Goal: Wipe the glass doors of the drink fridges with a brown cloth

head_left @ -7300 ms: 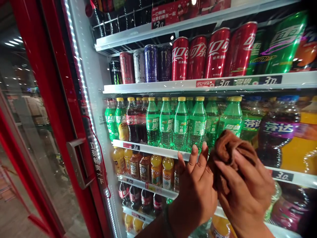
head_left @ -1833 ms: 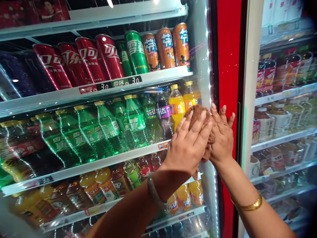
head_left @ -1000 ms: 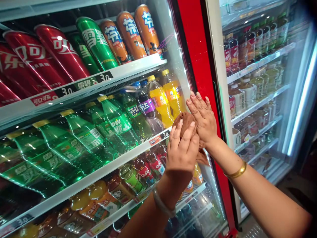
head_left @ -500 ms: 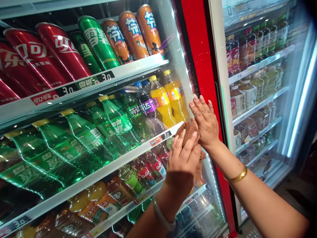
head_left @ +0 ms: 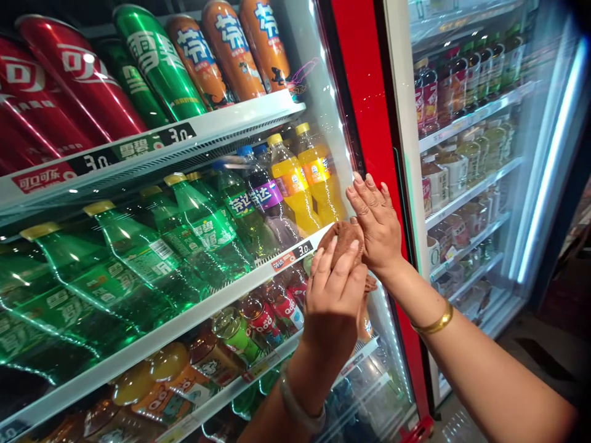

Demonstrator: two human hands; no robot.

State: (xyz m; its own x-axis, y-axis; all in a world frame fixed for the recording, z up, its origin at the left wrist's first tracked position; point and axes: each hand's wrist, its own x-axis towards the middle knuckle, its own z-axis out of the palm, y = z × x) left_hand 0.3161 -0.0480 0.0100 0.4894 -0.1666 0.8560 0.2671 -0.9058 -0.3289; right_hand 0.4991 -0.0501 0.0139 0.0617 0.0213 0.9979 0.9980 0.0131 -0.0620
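My left hand [head_left: 333, 289] presses a bunched brown cloth [head_left: 347, 239] against the glass door [head_left: 330, 92] of a drinks fridge. Its fingers lie over the cloth, and a loose end hangs down behind the wrist side. Just right of it, my right hand [head_left: 376, 224] rests flat on the glass by the red door frame [head_left: 369, 111]. Its fingers point up and nothing is in it. Behind the glass, nearest my hands, stand yellow soda bottles [head_left: 318, 175] and a shelf edge with a price label [head_left: 292, 257].
Red cola cans [head_left: 76, 67], green cans [head_left: 157, 61] and orange cans [head_left: 233, 49] fill the upper shelf. Green soda bottles [head_left: 138, 246] stand below, with juice bottles [head_left: 166, 381] lower still. A second glass-fronted fridge [head_left: 475, 154] with bottles on several shelves stands to the right.
The view has shifted slightly, so the fridge contents sit further left and a little higher. Both hands stay on the glass close together, the cloth under my left hand.
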